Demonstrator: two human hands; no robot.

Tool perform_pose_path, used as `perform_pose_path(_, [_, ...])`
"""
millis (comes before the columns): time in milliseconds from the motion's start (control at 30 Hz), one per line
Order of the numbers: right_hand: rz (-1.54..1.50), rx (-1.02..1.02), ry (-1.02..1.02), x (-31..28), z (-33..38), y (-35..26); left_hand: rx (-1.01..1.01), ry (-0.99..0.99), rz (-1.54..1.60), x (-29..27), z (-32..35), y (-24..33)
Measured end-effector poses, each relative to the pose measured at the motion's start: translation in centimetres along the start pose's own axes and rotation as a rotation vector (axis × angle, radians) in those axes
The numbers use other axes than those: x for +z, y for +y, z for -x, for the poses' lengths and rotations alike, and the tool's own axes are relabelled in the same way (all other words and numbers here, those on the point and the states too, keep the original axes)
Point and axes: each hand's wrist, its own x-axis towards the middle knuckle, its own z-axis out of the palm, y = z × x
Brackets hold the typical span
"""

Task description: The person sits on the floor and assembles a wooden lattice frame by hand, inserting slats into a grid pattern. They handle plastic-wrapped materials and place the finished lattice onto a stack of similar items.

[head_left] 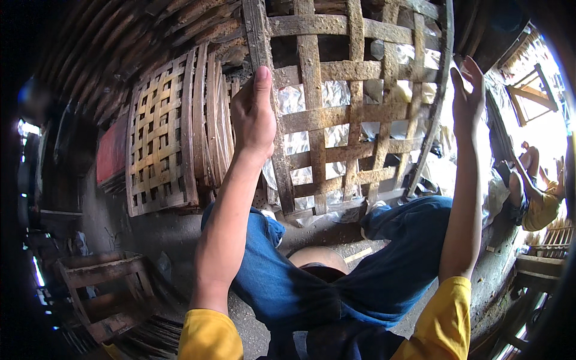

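A lattice panel (329,115) of flat woven slats in a wooden frame stands upright in front of me, its slats crusted with crumbly residue. My left hand (254,114) is closed on the panel's left rail, thumb on the near side and fingers mostly hidden. At the right rail, my right hand (471,93) is open, fingers stretched upward and thumb close to the edge. Whether it touches the rail I cannot tell. Through the gaps, crumpled clear plastic (336,93) shows behind the panel.
Similar lattice panels (157,129) lean in a stack on the left, beside a red board (112,150). A wooden crate-like stand (108,288) is at lower left. Between my legs sits a round-edged object (318,257). Another person (537,192) in yellow sits at the far right.
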Motion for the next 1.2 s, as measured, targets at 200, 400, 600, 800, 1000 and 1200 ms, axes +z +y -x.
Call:
perform_pose_path(200, [-0.012, -0.088, -0.827, -0.7, 2.8, -6.4, -0.102, 0.25, -0.045, -2.1, -1.1, 0.6])
perform_pose_path(400, [0.038, -0.177, -1.31, 1.7, 8.1, -9.2, -0.112, 0.37, 0.028, -2.8, -1.4, 1.6])
perform_pose_path(600, [0.026, -0.286, -1.247, 2.6, 7.3, -8.9, -0.172, 0.363, 0.063, -3.3, -1.3, 2.0])
perform_pose_path(800, [-0.074, -0.33, -1.17, 2.8, 8.0, -8.5, -0.198, 0.35, 0.076, -3.5, -1.5, 1.8])
perform_pose_path(1000, [-0.099, -0.388, -1.049, 3.0, 7.6, -9.2, -0.262, 0.385, 0.146, -5.0, -2.5, 0.6])
perform_pose_path(1200, [0.012, -0.121, -0.695, 0.7, 3.3, -5.0, -0.251, 0.484, 0.152, -5.6, -2.6, 0.8])
